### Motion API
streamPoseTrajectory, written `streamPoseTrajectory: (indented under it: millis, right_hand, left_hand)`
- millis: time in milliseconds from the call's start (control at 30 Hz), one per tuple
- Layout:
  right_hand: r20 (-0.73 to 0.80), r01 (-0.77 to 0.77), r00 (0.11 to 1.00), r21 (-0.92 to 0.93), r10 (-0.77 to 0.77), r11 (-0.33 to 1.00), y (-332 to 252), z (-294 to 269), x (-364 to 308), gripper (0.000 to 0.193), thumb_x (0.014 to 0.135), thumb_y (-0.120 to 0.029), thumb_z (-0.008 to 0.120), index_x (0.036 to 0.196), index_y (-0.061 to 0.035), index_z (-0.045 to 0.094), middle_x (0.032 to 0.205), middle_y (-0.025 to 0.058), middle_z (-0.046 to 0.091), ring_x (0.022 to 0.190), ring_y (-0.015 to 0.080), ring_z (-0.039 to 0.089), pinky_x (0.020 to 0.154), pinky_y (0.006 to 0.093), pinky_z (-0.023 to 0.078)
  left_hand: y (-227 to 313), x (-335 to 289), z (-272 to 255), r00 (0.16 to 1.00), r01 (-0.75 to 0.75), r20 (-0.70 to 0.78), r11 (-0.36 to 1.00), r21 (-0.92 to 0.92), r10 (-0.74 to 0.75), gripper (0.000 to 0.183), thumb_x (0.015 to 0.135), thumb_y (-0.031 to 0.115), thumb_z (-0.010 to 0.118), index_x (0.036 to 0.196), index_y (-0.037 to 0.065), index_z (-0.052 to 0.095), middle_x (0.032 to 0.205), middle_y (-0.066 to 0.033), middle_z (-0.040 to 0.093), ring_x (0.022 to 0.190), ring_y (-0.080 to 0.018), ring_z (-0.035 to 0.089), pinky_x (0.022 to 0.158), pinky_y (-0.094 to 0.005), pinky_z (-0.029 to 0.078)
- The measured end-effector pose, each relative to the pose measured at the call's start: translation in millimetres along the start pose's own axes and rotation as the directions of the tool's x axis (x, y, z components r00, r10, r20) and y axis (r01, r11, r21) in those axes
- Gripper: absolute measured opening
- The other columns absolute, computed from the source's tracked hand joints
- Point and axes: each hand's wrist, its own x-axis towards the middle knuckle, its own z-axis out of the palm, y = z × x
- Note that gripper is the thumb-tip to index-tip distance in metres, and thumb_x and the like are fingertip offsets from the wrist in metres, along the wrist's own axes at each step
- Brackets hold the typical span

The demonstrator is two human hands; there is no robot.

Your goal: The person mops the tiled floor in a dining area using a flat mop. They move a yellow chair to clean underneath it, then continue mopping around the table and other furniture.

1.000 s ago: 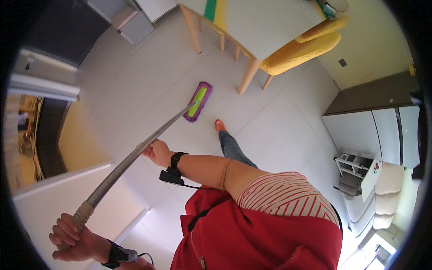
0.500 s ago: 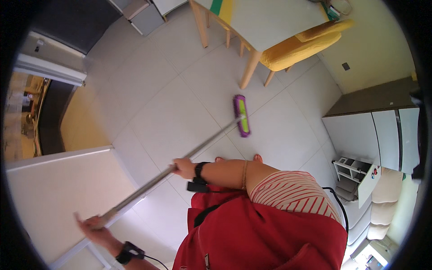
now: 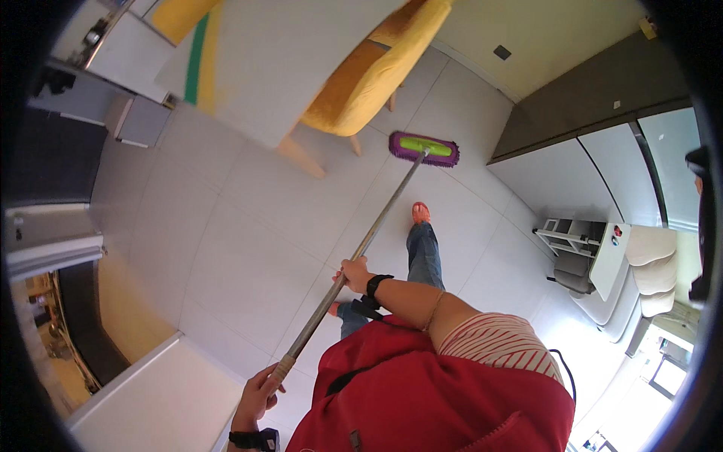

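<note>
A flat mop runs diagonally across the view, its long metal pole [image 3: 380, 220] slanting from the lower left up to the head. Purple fringe and a bright green plate make up the mop head [image 3: 410, 143], which lies flat on the tiles in front of a yellow chair. My right hand [image 3: 352, 275] is wrapped round the middle of the pole. Lower down, my left hand [image 3: 260, 393] closes round the pale grip [image 3: 283, 368] at the pole's end. Both wrists wear dark bands. My foot in an orange shoe [image 3: 421, 213] is stepped forward, just right of the pole.
A white table [image 3: 271, 68] with wooden legs and a yellow chair [image 3: 350, 90] stand ahead. On the right are a white-fronted cabinet [image 3: 568, 177], a small folding stand [image 3: 576, 237] and a beige sofa [image 3: 654, 248]. A low white wall [image 3: 151, 392] rises at lower left.
The mop head has moved right and turned from lengthwise to crosswise. Both hands have shifted right with the pole. My view has turned and advanced, bringing the table closer; one foot is now forward.
</note>
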Motion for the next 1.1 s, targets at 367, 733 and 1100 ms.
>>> streamPoseTrajectory:
  millis: [367, 733, 1100]
  right_hand:
    - [0.007, 0.37, 0.928, -0.099, -0.372, 0.924, -475.8, -102.8, 130.5, 0.024, 0.089, -0.021, 0.054, 0.093, -0.0019, 0.041, 0.057, 0.0127, 0.048, 0.048, 0.0258, 0.052, 0.045, 0.0405, 0.045]
    - [-0.04, 0.304, 0.936, -0.408, -0.35, 0.861, -448.1, -111.2, 95.4, 0.049, 0.086, -0.016, 0.054, 0.117, -0.0076, 0.017, 0.088, 0.0188, 0.045, 0.066, 0.0309, 0.053, 0.058, 0.0447, 0.051]
    - [0.043, 0.032, 0.999, -0.54, -0.01, 0.841, -248.5, -93.1, -6.1, 0.057, 0.08, -0.015, 0.059, 0.116, -0.0031, 0.017, 0.101, 0.0238, 0.046, 0.088, 0.0362, 0.055, 0.074, 0.0449, 0.05]
  left_hand:
    - [273.6, 224.4, 316.6, 0.946, -0.321, 0.095, 0.863, 0.389, 0.309, 0.046, 0.092, 0.021, 0.048, 0.135, 0.009, 0.04, 0.071, -0.0004, 0.051, 0.048, -0.0055, 0.04, 0.043, -0.0214, 0.036]
    - [262.6, 188.9, 312.3, 0.987, -0.152, 0.015, 0.911, 0.383, 0.159, 0.046, 0.091, 0.019, 0.05, 0.134, 0.006, 0.041, 0.07, -0.0012, 0.052, 0.061, -0.0081, 0.049, 0.053, -0.024, 0.042]
    - [138.7, 23.6, 250.2, 0.986, 0.108, -0.145, 0.976, 0.189, -0.081, 0.054, 0.088, 0.042, 0.056, 0.13, 0.009, 0.047, 0.053, 0.0036, 0.046, 0.043, -0.0048, 0.043, 0.038, -0.0214, 0.035]
